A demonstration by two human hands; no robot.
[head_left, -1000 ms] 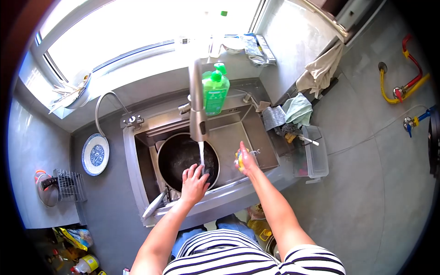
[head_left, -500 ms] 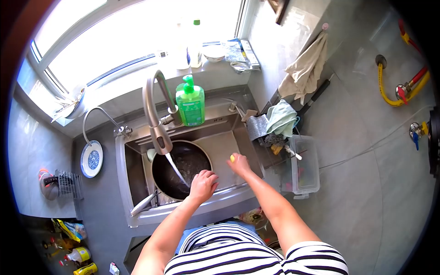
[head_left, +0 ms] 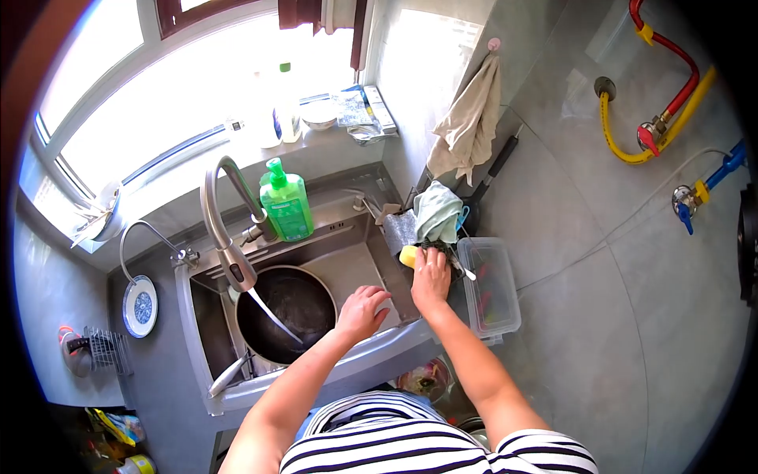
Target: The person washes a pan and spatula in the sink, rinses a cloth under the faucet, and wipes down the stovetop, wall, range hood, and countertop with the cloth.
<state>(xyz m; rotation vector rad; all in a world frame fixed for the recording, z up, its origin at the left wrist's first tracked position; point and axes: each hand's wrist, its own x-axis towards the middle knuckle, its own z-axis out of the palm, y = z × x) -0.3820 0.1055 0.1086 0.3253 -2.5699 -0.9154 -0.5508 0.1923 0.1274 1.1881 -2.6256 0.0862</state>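
Note:
At the rack by the sink's right edge, my right hand (head_left: 431, 278) has its fingers on a yellow sponge (head_left: 409, 256), which sticks out to their left. A pale green cloth (head_left: 438, 212) hangs just beyond those fingers. My left hand (head_left: 362, 311) hovers over the sink's front part with loosely bent fingers and nothing in it. To its left, a dark pan (head_left: 276, 312) stands in the steel sink (head_left: 365, 276), and water runs into it from the faucet (head_left: 234, 267). The pan's handle (head_left: 227, 378) points toward the front left.
A green soap bottle (head_left: 287, 207) stands behind the sink. Right of the rack is a clear plastic box (head_left: 491, 292). A blue-patterned plate (head_left: 140, 306) leans at the left. A beige cloth (head_left: 467, 126) hangs on the wall, with hoses (head_left: 606, 130) farther right.
My right hand has moved from over the sink to the rack at the right, carrying the yellow sponge. My left hand has shifted away from the pan's rim. The view has turned rightward.

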